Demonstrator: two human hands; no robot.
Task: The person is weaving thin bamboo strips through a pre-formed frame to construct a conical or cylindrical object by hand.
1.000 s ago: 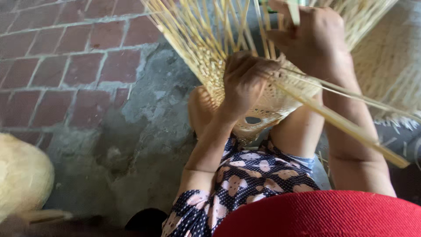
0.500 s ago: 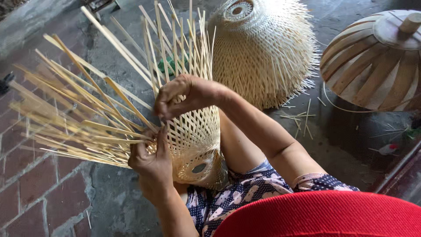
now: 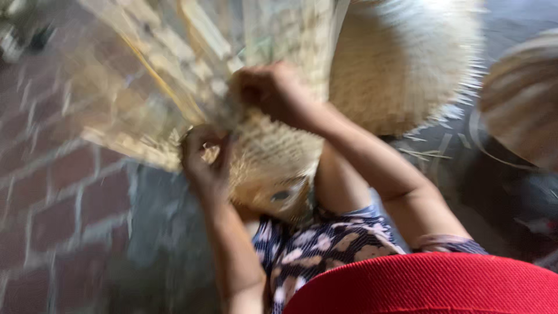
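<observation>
Bamboo strips, thin, flat and pale yellow, fan out up and to the left from a half-made woven basket (image 3: 273, 168), w/ its round bottom resting on the person's lap. The pic is blurry, so small bits are hard to see. The left hand (image 3: 203, 160) sits at the basket's left edge, its grip closed on some of the loose strips (image 3: 157, 93) where they leave the tight weave. The right hand (image 3: 270, 90) is up at the top of the woven part, fingers curled shut on strips there too. The weave looks bumpy and crisscrossed, w/ a dark hole near the bottom. Behind, at the top right, stands a bigger finished basket (image 3: 401, 70), dome shaped, fuzzy w/ loose ends round its rim. At the far right is a round lid-like thing (image 3: 520, 99) made of wide curved slats. The floor (image 3: 52, 209) at left is red brick w/ gray lines.
</observation>
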